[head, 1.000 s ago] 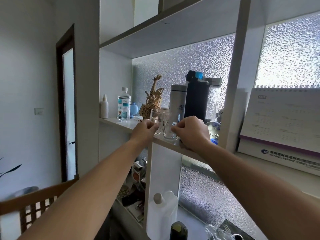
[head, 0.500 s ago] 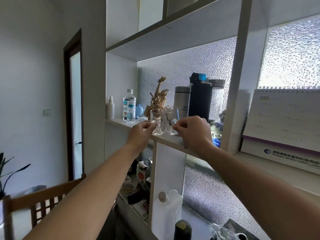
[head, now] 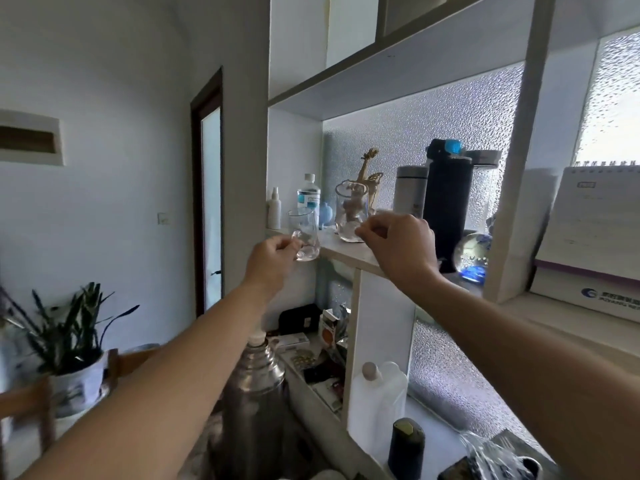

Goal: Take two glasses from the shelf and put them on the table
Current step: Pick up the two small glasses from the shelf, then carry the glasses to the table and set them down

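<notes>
Two clear glass mugs with handles are in my hands. My left hand (head: pixel 272 259) pinches the handle of the left glass (head: pixel 306 233), which hangs in the air just left of the white shelf board (head: pixel 349 252). My right hand (head: pixel 400 247) grips the handle of the right glass (head: pixel 349 216), held a little above the shelf board's front edge. Both glasses stay upright and look empty. No table surface is visible.
On the shelf stand a spray bottle (head: pixel 275 213), a labelled clear bottle (head: pixel 308 199), a wooden violin model (head: pixel 369 181), a silver flask (head: pixel 410 192), a black flask (head: pixel 448 202) and a glass ball (head: pixel 472 256). Below are a steel thermos (head: pixel 254 382), a potted plant (head: pixel 69 344) and clutter.
Both glasses have come up off the shelf board. My left hand has carried its glass leftward past the shelf edge, and the two glasses are now apart.
</notes>
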{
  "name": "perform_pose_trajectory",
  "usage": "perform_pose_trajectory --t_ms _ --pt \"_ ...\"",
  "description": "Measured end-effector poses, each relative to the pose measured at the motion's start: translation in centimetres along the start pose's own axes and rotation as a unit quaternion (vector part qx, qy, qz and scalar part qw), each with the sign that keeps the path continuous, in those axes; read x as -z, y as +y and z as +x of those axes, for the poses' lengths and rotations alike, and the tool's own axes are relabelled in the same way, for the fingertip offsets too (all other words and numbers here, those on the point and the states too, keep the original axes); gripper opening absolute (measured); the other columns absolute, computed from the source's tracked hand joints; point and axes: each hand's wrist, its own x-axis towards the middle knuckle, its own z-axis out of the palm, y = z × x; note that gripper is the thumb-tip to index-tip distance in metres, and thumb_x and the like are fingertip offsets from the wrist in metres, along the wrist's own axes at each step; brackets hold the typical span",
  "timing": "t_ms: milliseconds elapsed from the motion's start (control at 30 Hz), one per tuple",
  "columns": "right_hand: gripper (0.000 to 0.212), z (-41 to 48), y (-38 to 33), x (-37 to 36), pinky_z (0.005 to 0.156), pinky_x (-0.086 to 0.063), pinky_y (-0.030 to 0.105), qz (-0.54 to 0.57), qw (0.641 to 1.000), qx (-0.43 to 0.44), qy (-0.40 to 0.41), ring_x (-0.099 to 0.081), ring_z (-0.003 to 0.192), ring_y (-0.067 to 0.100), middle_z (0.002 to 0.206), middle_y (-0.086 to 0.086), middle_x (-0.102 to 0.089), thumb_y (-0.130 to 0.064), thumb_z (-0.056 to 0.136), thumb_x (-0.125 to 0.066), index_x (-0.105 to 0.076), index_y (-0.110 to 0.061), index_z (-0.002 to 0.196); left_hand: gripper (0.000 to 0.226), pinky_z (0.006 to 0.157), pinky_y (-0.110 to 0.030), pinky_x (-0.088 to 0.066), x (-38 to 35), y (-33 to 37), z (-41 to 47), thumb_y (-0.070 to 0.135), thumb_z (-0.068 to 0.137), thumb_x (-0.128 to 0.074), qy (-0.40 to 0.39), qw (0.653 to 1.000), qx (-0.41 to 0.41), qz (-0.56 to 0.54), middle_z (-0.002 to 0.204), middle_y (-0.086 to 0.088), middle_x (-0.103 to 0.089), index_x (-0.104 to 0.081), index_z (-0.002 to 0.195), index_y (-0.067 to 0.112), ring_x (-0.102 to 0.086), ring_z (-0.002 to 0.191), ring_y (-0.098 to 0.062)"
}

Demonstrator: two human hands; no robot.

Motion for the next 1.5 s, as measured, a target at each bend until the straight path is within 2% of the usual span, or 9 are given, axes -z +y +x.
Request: perform_pose_trajectory --t_ms 167,300,633,733,833,933,1100,1367,1500 --pt "0.016 -2.2 -3.0 -4.1 0.062 -0.050 0.030 0.045 0.997 0.015 -0.059 -0.063 0.064 0.017 0.072 0.001 -0.073 -0.032 0.083 -0.066 -0.076 -0.019 0.081 0.026 0.089 -0.042 -0.050 7.5 -1.5 -2.8 0.028 0.089 -0.057 0.084 0.994 0.029 0.062 0.100 -0.016 -0.070 -0.069 0.101 0.009 -0.062 0.091 -0.029" --pt "0.018 -3.8 -3.6 -6.8 0.049 -0.037 0.024 0.067 0.995 0.013 -0.078 -0.058 0.056 0.014 0.062 -0.002 -0.068 -0.033 0.084 -0.066 -0.074 -0.019 0.075 0.027 0.086 -0.039 -0.049 10.2 -2.0 -4.7 0.033 0.089 -0.056 0.085 0.991 0.044 0.097 0.101 -0.010 -0.070 -0.068 0.103 0.013 -0.061 0.091 -0.024" --pt "0.013 -10.0 -10.5 -14.5 0.051 -0.040 0.013 0.176 0.965 0.031 -0.191 -0.058 0.056 -0.001 0.060 -0.017 -0.061 -0.034 0.086 -0.064 -0.072 -0.026 0.079 0.020 0.067 -0.023 -0.044 19.8 -2.9 -12.1 0.034 0.090 -0.055 0.189 0.961 0.083 0.185 0.092 0.003 -0.065 -0.066 0.097 0.019 -0.056 0.081 -0.010" --pt "0.010 -12.0 -11.9 -16.2 0.052 -0.042 0.014 0.210 0.951 0.018 -0.227 -0.060 0.057 -0.001 0.063 -0.017 -0.062 -0.032 0.086 -0.064 -0.071 -0.026 0.082 0.026 0.080 -0.029 -0.045 21.7 -3.3 -14.6 0.036 0.090 -0.053 0.197 0.951 0.100 0.214 0.104 0.002 -0.064 -0.064 0.105 0.019 -0.057 0.096 -0.013" --pt "0.008 -13.9 -13.0 -17.4 0.052 -0.043 0.013 0.233 0.938 0.019 -0.257 -0.062 0.060 0.001 0.065 -0.018 -0.062 -0.030 0.086 -0.064 -0.071 -0.026 0.085 0.030 0.078 -0.026 -0.041 23.3 -3.4 -16.7 0.035 0.091 -0.052 0.213 0.941 0.123 0.233 0.103 0.005 -0.061 -0.062 0.112 0.017 -0.055 0.094 -0.010" --pt "0.010 -15.5 -13.9 -18.4 0.055 -0.053 0.023 0.236 0.930 0.026 -0.280 -0.063 0.057 0.006 0.064 -0.013 -0.066 -0.031 0.086 -0.064 -0.071 -0.025 0.082 0.028 0.065 -0.020 -0.040 24.5 -3.7 -18.9 0.035 0.091 -0.052 0.223 0.932 0.149 0.245 0.100 0.007 -0.062 -0.062 0.111 0.019 -0.054 0.082 -0.001" --pt "0.017 -18.9 -14.1 -19.9 0.051 -0.050 0.024 0.224 0.921 0.023 -0.318 -0.059 0.051 0.010 0.060 -0.004 -0.065 -0.031 0.086 -0.064 -0.070 -0.018 0.077 0.027 0.091 -0.035 -0.047 25.2 -5.4 -22.9 0.029 0.092 -0.053 0.228 0.928 0.192 0.226 0.116 -0.006 -0.064 -0.062 0.112 0.014 -0.057 0.108 -0.021" --pt "0.015 -25.8 -11.5 -21.7 0.054 -0.042 0.019 0.234 0.894 -0.031 -0.380 -0.059 0.058 0.005 0.063 -0.007 -0.064 -0.030 0.086 -0.064 -0.066 -0.024 0.072 0.028 0.074 -0.029 -0.045 24.4 -11.1 -28.2 0.034 0.091 -0.051 0.259 0.901 0.272 0.218 0.106 -0.004 -0.066 -0.064 0.109 0.016 -0.058 0.096 -0.017" --pt "0.018 -29.8 -9.3 -22.5 0.053 -0.040 0.019 0.211 0.886 -0.053 -0.410 -0.058 0.056 0.003 0.062 -0.006 -0.063 -0.030 0.086 -0.063 -0.063 -0.025 0.068 0.025 0.078 -0.031 -0.042 23.0 -14.2 -30.6 0.031 0.091 -0.051 0.273 0.885 0.322 0.195 0.108 -0.003 -0.065 -0.062 0.110 0.019 -0.057 0.096 -0.017"
